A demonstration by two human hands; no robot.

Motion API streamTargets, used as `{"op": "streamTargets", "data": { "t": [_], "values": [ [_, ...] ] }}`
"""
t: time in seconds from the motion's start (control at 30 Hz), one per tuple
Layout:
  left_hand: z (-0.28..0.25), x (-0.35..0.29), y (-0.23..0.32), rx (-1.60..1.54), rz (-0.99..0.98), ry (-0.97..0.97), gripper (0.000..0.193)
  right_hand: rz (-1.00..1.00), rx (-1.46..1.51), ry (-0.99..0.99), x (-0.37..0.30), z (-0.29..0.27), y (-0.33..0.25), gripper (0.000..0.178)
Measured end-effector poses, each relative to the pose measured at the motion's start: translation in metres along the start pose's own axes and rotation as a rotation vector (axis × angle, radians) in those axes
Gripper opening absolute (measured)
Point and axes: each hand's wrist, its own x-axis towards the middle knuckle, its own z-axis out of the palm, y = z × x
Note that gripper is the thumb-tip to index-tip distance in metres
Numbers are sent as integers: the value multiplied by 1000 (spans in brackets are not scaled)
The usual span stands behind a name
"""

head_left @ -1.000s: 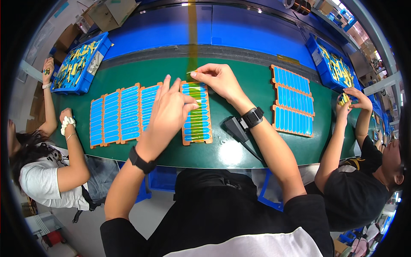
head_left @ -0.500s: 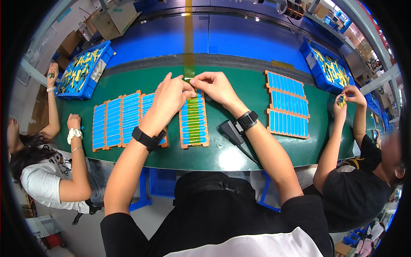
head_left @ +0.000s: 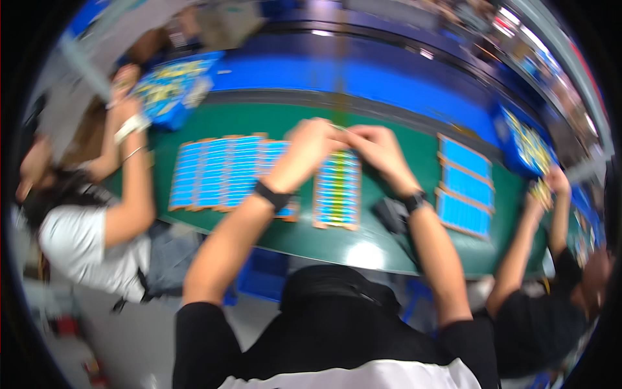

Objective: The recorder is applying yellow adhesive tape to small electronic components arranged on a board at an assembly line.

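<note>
An orange tray [head_left: 356,223] of slim blue pieces stands in front of me, with a strip of amber tape [head_left: 337,191] running along its middle. Beyond the tray the tape carries on away from me as a narrow band. At the tray's far end my left hand [head_left: 314,146] and my right hand [head_left: 382,152] meet over the tape. Both have their fingers closed in a pinch on it, though motion blur hides the fingertips. A small pale edge shows between them.
Similar trays of blue pieces [head_left: 220,172] line up to the left; others [head_left: 465,185] sit at right. A black corded device [head_left: 391,215] lies by my right wrist. Blue bins [head_left: 172,120] [head_left: 512,152] hold yellow-and-blue pieces. Co-workers sit on either side.
The whole view has shifted and blurred, so the table appears farther right. My hands stay at the tray's far end, fingers together. The left co-worker's lower hand has risen toward the other one.
</note>
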Motion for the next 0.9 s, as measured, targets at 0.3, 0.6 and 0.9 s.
{"op": "streamTargets", "data": {
  "t": [0.3,0.6,0.9],
  "values": [
    [19,-6,39,-317,-156,322,52,20,291,37,-15,-37,20,22],
    [-22,-31,48,-1058,-291,34,24,-302,-70,143,-26,-9,-44,25],
    [-57,-32,51,-1493,-496,1,27,-298,-469,-155,-83,0,-48,61]
  ]
}}
